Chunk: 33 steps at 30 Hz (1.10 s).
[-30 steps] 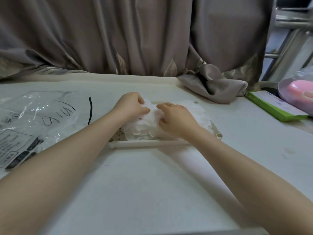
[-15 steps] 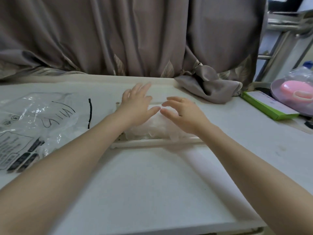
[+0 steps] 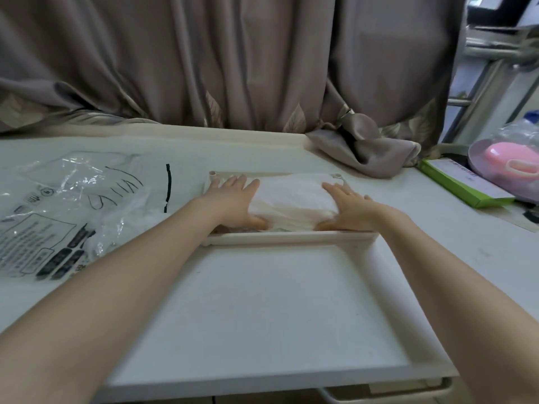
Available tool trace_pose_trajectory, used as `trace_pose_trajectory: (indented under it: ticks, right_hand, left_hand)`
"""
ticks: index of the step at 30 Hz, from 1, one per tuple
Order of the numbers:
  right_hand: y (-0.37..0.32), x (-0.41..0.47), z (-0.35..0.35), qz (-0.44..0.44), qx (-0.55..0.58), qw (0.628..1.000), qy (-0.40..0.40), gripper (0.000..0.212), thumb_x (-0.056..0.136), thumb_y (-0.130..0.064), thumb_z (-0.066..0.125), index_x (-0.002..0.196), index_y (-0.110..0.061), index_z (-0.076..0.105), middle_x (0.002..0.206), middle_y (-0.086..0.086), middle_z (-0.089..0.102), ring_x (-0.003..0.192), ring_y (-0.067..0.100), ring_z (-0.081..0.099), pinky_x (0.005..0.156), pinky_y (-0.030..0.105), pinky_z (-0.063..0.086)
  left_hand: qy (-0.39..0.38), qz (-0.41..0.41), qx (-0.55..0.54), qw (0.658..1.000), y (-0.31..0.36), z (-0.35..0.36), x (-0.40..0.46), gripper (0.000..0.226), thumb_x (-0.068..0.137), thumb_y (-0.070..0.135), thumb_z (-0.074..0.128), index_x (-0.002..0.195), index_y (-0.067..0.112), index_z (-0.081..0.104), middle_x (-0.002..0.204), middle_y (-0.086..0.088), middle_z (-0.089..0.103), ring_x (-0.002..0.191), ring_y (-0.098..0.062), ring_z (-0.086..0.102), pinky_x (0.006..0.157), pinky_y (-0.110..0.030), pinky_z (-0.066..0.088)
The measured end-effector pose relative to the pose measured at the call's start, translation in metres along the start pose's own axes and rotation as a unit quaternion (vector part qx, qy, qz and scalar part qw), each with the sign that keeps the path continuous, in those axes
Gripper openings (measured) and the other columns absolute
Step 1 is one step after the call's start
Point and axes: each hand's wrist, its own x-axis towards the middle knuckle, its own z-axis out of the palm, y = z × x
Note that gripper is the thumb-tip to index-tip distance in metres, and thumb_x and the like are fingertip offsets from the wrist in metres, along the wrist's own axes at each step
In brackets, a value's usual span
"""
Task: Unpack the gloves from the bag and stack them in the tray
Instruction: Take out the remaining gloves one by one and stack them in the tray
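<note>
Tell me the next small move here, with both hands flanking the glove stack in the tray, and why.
Probably lift both hands away. The left hand and right hand lie flat against the ends of the white glove stack, which already sits squared inside the tray. The bag looks nearly emptied.

Front: bare table (image 3: pixel 262 310) between the forearms, open to the tray (image 3: pixel 291 238)
Left: plastic bag (image 3: pixel 58 217) spread flat, low
Right: green box (image 3: pixel 463 185) and pink container (image 3: pixel 507 164) crowd the edge
Behind: curtain (image 3: pixel 233 59) blocks, bunched fold (image 3: pixel 364 147) beside tray's far right corner
</note>
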Motion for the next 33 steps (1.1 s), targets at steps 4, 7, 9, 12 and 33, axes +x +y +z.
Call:
trace_pose_trajectory:
  ticks: [4, 7, 9, 12, 33]
  right_hand:
    - [-0.014, -0.014, -0.009, -0.025, 0.142, 0.989, 0.030, 0.103, 0.076, -0.062, 0.059, 0.151, -0.029, -0.004, 0.158, -0.004, -0.013, 0.145, 0.013, -0.011, 0.118, 0.046, -0.002]
    - [-0.046, -0.019, -0.016, -0.064, 0.290, 0.944, 0.147, 0.091, 0.081, -0.053, 0.062, 0.150, -0.025, 0.011, 0.157, -0.002, 0.016, 0.144, 0.017, 0.014, 0.117, 0.041, 0.017]
    - [-0.076, -0.022, -0.019, -0.093, 0.300, 0.923, 0.221, 0.063, 0.087, -0.035, 0.062, 0.142, -0.017, 0.035, 0.143, 0.002, 0.042, 0.131, 0.019, 0.040, 0.106, 0.031, 0.033]
    - [-0.136, -0.031, -0.009, -0.202, 0.215, 0.915, 0.274, 0.028, 0.089, -0.003, 0.051, 0.115, -0.009, 0.060, 0.117, 0.005, 0.062, 0.106, 0.023, 0.058, 0.091, 0.035, 0.046]
    - [-0.258, -0.011, 0.054, -0.204, 0.132, 0.961, 0.134, 0.031, 0.090, -0.005, 0.046, 0.115, -0.011, 0.063, 0.107, 0.007, 0.068, 0.101, 0.025, 0.059, 0.086, 0.036, 0.047]
  left_hand:
    - [0.062, 0.028, -0.135, 0.989, -0.008, -0.010, -0.018, 0.077, 0.087, 0.052, 0.053, 0.146, 0.017, 0.020, 0.150, -0.006, 0.031, 0.136, -0.025, 0.031, 0.111, -0.040, 0.025]
    - [0.207, 0.100, -0.204, 0.952, -0.030, -0.019, -0.041, 0.042, 0.094, 0.015, 0.051, 0.136, 0.017, 0.046, 0.134, -0.002, 0.052, 0.120, -0.023, 0.050, 0.102, -0.035, 0.038]
    - [0.311, 0.134, -0.177, 0.924, -0.049, -0.022, -0.050, 0.032, 0.089, -0.002, 0.049, 0.116, 0.008, 0.063, 0.118, -0.007, 0.062, 0.107, -0.026, 0.057, 0.096, -0.033, 0.042]
    - [0.358, 0.119, -0.213, 0.901, -0.079, -0.017, -0.068, 0.032, 0.083, -0.014, 0.046, 0.097, 0.002, 0.070, 0.101, -0.009, 0.066, 0.091, -0.024, 0.060, 0.084, -0.022, 0.040]
    - [0.287, 0.011, -0.398, 0.871, -0.127, 0.031, -0.105, 0.025, 0.094, 0.008, 0.047, 0.110, 0.020, 0.061, 0.107, 0.010, 0.059, 0.085, 0.002, 0.057, 0.074, -0.003, 0.039]
